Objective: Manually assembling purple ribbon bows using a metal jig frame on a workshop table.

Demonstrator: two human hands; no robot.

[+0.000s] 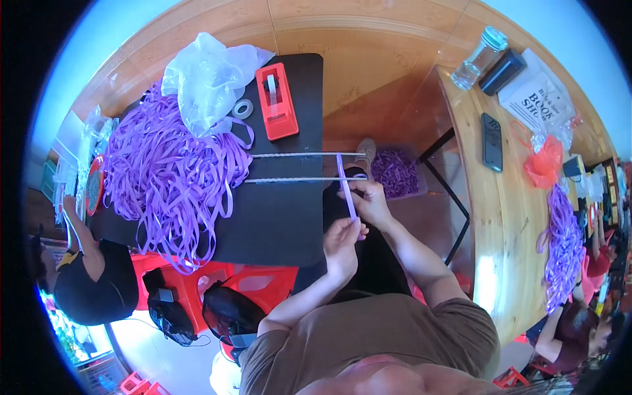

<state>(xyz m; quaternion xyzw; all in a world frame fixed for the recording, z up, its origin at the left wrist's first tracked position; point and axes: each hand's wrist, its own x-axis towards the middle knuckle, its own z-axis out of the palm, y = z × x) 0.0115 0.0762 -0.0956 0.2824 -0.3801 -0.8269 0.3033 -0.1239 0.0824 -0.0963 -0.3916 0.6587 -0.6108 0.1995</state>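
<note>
Two thin pale rods (304, 180) stick out past the right edge of the black table, side by side. A strip of purple ribbon (349, 197) crosses both rods near their free ends. My left hand (343, 245) pinches the lower end of this ribbon, below the nearer rod. Just right of the strip, my right hand (370, 203) has its fingers closed by the nearer rod's tip, where a bit of the ribbon bends round; its fingertips are partly hidden. A big heap of purple ribbons (174, 171) covers the rods' left ends.
On the black table (276, 224) are a red tape dispenser (278, 102), a tape roll (242, 109) and a clear plastic bag (207, 85). A bin of purple pieces (394, 172) stands on the floor. The wooden table (507, 217) holds a phone (492, 142) and a bottle (479, 59). Other people sit at both sides.
</note>
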